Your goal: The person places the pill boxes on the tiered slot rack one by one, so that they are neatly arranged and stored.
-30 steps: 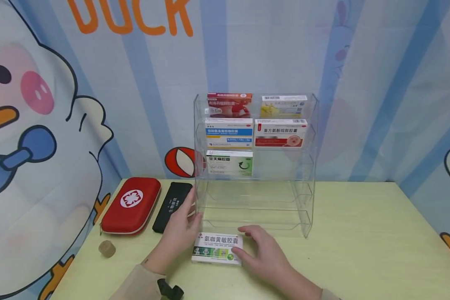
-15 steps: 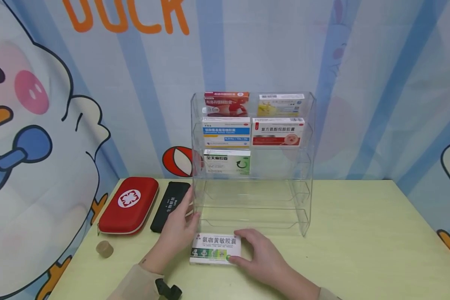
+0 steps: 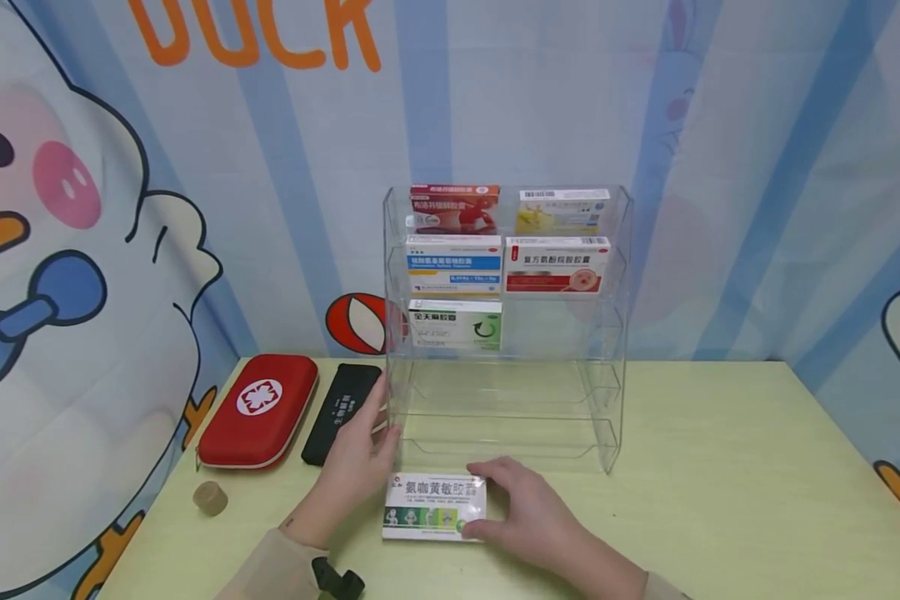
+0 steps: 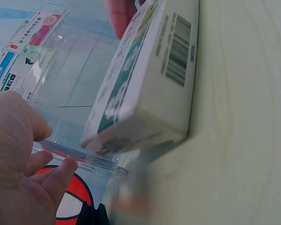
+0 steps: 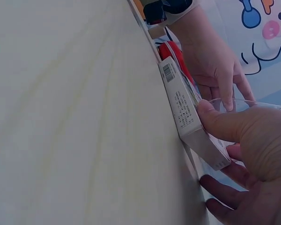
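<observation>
In the head view a white medicine box (image 3: pixel 423 507) with green pictures and dark print is in front of a clear, tiered display rack (image 3: pixel 506 429). My right hand (image 3: pixel 528 517) pinches the box at its right end, thumb on the near side and fingers on the far side. The right wrist view shows the thumb against the printed edge of the box (image 5: pixel 182 103). My left hand (image 3: pixel 356 454) holds the rack's left side near the bottom. Seen from the left wrist, thumb and fingers of the left hand (image 4: pixel 28 154) lie on either side of that clear panel.
Several medicine boxes stand in the rack's upper tiers, among them a green-and-white box (image 3: pixel 456 327) and a red-and-white box (image 3: pixel 557 267). On the left lie a red zip case (image 3: pixel 258 412), a black pouch (image 3: pixel 341 412) and a small brown cork (image 3: pixel 210 498). A printed curtain (image 3: pixel 495 100) hangs behind the table.
My right hand has closed its pinch on the white medicine box, which has shifted slightly toward me. The left hand stays at the rack's side.
</observation>
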A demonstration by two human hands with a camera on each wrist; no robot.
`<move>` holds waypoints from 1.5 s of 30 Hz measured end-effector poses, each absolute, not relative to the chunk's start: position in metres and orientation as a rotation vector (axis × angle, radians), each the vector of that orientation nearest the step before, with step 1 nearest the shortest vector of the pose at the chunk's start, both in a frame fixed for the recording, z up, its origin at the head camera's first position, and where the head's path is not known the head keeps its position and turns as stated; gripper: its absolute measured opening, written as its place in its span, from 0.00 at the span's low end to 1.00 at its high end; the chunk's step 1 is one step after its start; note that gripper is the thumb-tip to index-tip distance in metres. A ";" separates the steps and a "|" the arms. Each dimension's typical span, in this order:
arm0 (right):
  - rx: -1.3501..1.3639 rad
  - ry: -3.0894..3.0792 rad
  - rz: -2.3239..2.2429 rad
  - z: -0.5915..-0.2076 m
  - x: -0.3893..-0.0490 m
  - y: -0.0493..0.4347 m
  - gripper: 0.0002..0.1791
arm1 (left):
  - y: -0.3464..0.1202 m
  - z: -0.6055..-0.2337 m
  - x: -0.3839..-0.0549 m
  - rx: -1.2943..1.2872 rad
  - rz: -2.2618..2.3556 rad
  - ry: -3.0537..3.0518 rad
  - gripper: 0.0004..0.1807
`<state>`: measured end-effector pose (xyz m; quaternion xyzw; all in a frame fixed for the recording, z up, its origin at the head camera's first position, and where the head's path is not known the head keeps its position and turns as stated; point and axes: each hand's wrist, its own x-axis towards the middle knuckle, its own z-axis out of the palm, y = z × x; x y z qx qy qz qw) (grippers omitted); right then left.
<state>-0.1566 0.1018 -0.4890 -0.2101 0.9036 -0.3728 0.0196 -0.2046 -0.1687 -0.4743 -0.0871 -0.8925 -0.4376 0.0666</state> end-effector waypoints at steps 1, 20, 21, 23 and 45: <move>-0.656 2.804 -1.160 -0.487 -0.158 0.103 0.44 | -0.169 -0.474 -0.205 -0.262 -1.320 -2.690 0.53; -0.795 2.729 -1.526 -0.461 -0.179 0.136 0.17 | -0.168 -0.472 -0.207 -0.256 -1.319 -2.696 0.52; -0.822 2.740 -1.544 -0.458 -0.180 0.140 0.17 | -0.168 -0.472 -0.207 -0.255 -1.317 -2.698 0.52; -0.865 2.785 -1.576 -0.452 -0.183 0.147 0.17 | -0.168 -0.472 -0.206 -0.250 -1.320 -2.702 0.52; -0.954 3.260 -1.832 -0.373 -0.225 0.202 0.19 | -0.170 -0.474 -0.205 -0.262 -1.378 -2.678 0.52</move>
